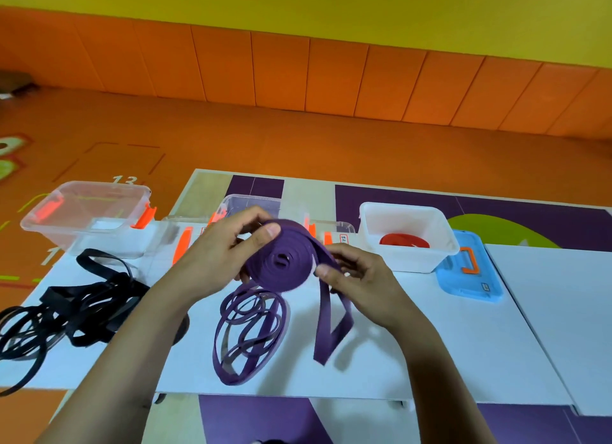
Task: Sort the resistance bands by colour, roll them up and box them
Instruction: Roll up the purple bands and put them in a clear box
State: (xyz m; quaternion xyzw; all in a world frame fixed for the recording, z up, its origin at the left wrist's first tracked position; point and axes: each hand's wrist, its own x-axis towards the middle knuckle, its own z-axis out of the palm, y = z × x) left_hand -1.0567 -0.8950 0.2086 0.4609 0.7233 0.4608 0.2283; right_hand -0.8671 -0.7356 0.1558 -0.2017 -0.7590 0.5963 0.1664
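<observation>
Gripping one purple band [288,265], two hands [215,255] [364,281]

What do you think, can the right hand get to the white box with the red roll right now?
Probably yes: the white box sits open just beyond the right hand with nothing between them. But that hand is pinching the purple band, so it must let go first.
</observation>
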